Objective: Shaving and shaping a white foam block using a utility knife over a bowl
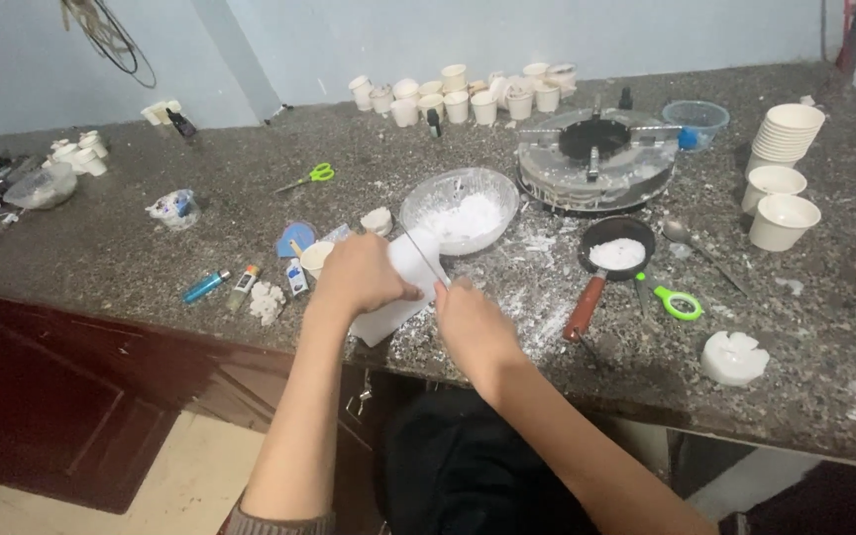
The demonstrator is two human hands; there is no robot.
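The counter (101,248) is messy with white bits. The bowl (459,208) of white flakes sits just behind the white block (403,287). The left hand (359,277) grips the block at the counter's edge. The right hand (473,322) is closed on a thin blade (426,260). The blade could slip and cut a finger, or the block could fall off.

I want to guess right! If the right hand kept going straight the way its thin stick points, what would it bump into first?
Probably the clear bowl of white powder. The right hand aims its thin rod up and away across the white block in the left hand; depth is hard to judge.
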